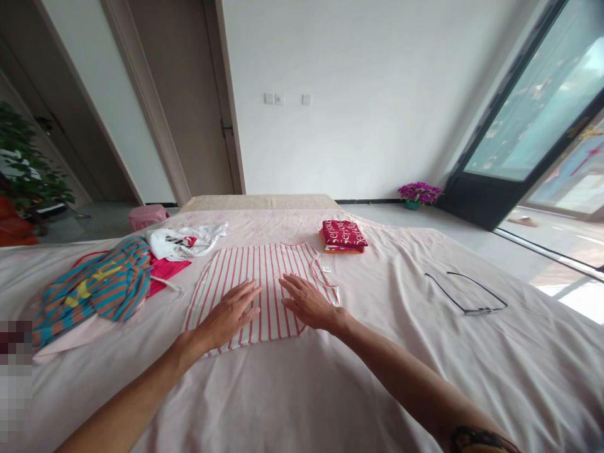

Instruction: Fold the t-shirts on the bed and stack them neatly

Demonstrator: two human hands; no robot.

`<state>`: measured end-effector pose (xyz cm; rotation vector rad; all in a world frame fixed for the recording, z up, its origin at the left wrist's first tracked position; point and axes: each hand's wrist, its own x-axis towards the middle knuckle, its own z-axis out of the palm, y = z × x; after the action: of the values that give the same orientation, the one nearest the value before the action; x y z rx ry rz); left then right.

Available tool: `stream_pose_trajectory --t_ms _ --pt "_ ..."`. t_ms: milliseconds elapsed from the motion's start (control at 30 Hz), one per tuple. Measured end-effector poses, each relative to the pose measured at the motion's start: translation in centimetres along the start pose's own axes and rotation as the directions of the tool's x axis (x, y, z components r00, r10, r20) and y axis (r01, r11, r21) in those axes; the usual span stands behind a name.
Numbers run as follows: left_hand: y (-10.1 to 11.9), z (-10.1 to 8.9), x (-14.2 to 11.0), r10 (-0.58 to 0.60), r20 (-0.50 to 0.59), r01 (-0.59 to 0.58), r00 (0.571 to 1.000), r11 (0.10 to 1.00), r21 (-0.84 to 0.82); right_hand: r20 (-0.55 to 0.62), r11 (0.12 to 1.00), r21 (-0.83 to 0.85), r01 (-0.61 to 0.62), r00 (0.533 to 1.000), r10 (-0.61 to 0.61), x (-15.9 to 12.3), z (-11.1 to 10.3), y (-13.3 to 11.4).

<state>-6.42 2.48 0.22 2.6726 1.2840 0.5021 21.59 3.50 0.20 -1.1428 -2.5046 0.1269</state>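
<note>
A white shirt with red stripes (271,270) lies spread on the pink sheet, its neckline towards the right. My left hand (231,313) is over the shirt's left half, palm down with the fingers stretched out. Over the right half is my right hand (307,302), also flat with its fingers extended. Neither hand grips the cloth; whether the palms touch it or hover just above, I cannot tell. Parts of the stripes are hidden under both hands.
Left of the shirt lie a heap of striped clothes (101,283) and a white garment (186,241). A folded red stack (343,235) sits beyond the neckline. Glasses (476,309) rest on the sheet (391,365) at the right. A pink stool (147,217) stands behind.
</note>
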Motion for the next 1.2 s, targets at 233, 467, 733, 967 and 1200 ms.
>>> stream_pose_trajectory --t_ms 233,467,733,967,1200 --pt "-3.3 4.3 -1.5 0.035 -0.002 -0.033 0.999 0.963 0.267 0.049 0.963 -0.246 -0.107 0.991 0.122 -2.0 2.8 5.4" --pt "-6.3 2.2 -6.3 0.022 0.0 -0.021 1.0 0.958 0.287 0.087 0.934 -0.274 -0.231 0.961 0.263 -5.7 0.0 9.9" --pt "-5.5 -3.0 -11.4 -0.009 0.059 0.01 0.998 1.0 -0.021 -0.01 0.998 -0.027 -0.05 0.999 0.05 -8.5 -4.3 6.6" --pt "-3.7 -3.2 -13.4 -0.001 -0.002 0.001 1.0 1.0 -0.005 0.159 0.977 -0.143 0.158 0.978 -0.135 -8.7 -4.1 3.3" --pt "-5.6 -2.4 -12.9 -0.013 -0.099 0.01 0.995 1.0 -0.029 0.143 0.952 -0.264 0.156 0.982 -0.122 -7.4 -3.2 3.5"
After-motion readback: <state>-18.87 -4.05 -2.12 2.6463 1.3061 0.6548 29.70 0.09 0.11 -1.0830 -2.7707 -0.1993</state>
